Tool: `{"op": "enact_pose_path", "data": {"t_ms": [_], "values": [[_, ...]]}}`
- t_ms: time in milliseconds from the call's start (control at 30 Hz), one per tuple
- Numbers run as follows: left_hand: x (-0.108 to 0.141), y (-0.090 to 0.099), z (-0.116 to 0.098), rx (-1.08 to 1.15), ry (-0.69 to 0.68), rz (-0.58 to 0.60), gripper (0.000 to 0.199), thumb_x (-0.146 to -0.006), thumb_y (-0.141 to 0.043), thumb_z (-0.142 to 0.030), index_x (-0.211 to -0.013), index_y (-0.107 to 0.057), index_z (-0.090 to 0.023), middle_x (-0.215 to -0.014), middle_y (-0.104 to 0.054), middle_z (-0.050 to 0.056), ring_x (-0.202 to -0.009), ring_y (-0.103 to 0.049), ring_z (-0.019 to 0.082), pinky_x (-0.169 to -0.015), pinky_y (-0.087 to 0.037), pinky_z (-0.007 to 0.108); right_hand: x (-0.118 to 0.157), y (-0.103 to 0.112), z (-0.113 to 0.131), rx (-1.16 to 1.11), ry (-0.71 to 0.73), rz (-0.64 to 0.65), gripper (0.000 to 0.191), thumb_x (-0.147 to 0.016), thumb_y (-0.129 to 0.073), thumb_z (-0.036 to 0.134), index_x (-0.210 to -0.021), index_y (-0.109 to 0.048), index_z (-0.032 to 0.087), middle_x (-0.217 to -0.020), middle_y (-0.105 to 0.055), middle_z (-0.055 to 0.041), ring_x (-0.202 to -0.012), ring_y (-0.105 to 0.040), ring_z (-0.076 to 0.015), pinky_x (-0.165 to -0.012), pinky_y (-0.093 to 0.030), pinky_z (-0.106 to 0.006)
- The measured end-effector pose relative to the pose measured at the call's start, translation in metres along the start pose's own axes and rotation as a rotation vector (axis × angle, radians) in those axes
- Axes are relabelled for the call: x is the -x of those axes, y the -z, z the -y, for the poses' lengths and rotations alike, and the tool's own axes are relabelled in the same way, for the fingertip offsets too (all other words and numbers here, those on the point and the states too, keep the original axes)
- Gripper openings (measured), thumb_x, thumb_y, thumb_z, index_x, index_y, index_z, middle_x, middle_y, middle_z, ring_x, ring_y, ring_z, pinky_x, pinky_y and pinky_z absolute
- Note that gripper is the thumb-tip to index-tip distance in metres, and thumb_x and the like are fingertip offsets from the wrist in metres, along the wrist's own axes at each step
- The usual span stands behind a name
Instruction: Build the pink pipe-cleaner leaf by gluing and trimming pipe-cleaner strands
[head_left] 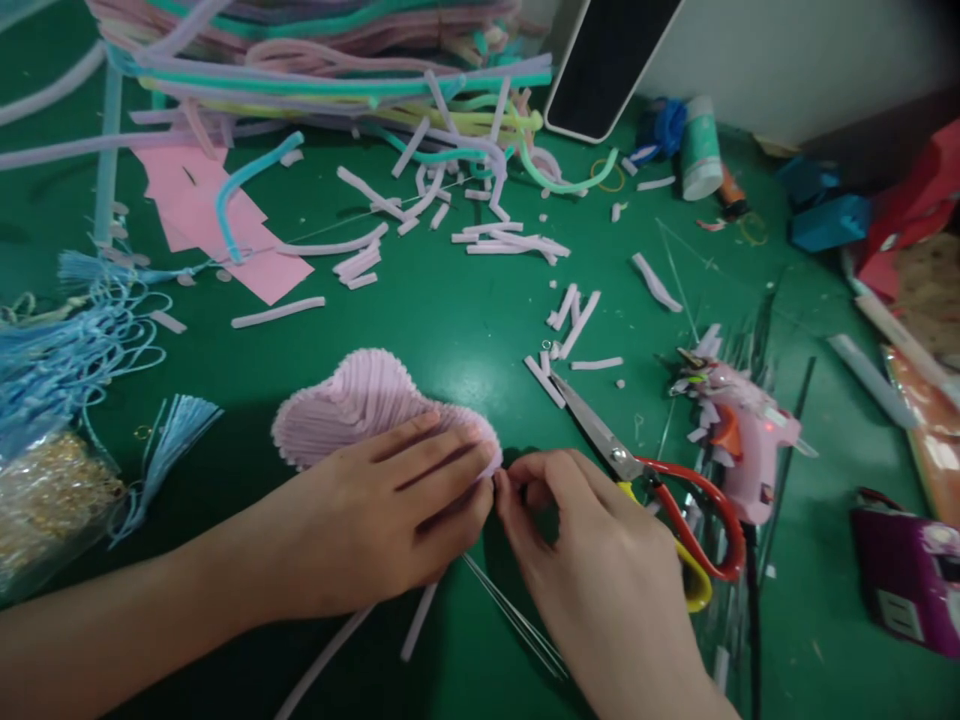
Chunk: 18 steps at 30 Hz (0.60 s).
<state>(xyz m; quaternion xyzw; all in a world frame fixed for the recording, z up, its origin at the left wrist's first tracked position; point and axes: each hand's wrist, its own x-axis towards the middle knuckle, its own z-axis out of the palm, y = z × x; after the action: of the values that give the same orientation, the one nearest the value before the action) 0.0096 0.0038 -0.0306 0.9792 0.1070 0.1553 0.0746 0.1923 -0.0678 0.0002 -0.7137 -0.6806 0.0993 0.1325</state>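
A lilac, ribbed shape made of fuzzy pipe cleaners (352, 405), with rounded lobes, lies in front of me. My left hand (397, 500) covers its right part, the fingers curled over it and the thumb hidden. At the shape's right tip, my right hand (592, 540) pinches thumb and forefinger together; whatever is between them is too small to tell. Below my left hand, loose lilac pipe cleaners (418, 620) and thin wires (517, 620) stick out. Scissors (622, 460) with red and yellow handles lie partly behind my right hand, blades apart.
Right of the scissors lies a pink glue gun (750, 440) among clear sticks. Cut lilac pieces (510, 240) are scattered across the green table (465, 320). Pipe-cleaner bundles (322, 60) fill the back; blue tassels (67, 340) and a bag of gold rings (52, 500) sit left.
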Motion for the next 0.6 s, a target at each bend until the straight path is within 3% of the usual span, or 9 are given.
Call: {"op": "enact_pose_path", "data": {"t_ms": [200, 400, 600], "values": [[0.0, 0.002, 0.001, 0.031, -0.003, 0.012, 0.038, -0.091, -0.056, -0.023, -0.126, -0.058, -0.008, -0.132, -0.06, 0.018, -0.127, -0.052, 0.032, -0.112, -0.038, 0.048, 0.018, 0.002, -0.004, -0.224, -0.202, -0.039, 0.014, -0.086, -0.062, 0.028, -0.097, -0.066, 0.02, -0.073, -0.068, -0.0004, -0.06, -0.065, -0.0137, -0.057, -0.053, -0.024], [0.001, 0.003, 0.001, 0.018, 0.01, 0.0, 0.035, -0.091, -0.056, -0.023, -0.124, -0.06, -0.011, -0.133, -0.06, 0.016, -0.128, -0.051, 0.03, -0.114, -0.037, 0.047, 0.032, -0.006, 0.002, -0.285, -0.171, -0.023, 0.021, -0.088, -0.057, 0.02, -0.106, -0.068, 0.02, -0.093, -0.072, -0.0062, -0.08, -0.069, -0.0182, -0.07, -0.057, -0.027], [-0.001, 0.002, 0.002, 0.039, 0.013, -0.007, 0.034, -0.092, -0.055, -0.022, -0.122, -0.061, -0.008, -0.133, -0.06, 0.018, -0.127, -0.052, 0.033, -0.112, -0.039, 0.048, 0.041, -0.012, 0.014, -0.287, -0.184, -0.096, 0.027, -0.089, -0.054, 0.016, -0.112, -0.066, 0.019, -0.094, -0.069, -0.0078, -0.083, -0.067, -0.018, -0.074, -0.056, -0.028]]}}
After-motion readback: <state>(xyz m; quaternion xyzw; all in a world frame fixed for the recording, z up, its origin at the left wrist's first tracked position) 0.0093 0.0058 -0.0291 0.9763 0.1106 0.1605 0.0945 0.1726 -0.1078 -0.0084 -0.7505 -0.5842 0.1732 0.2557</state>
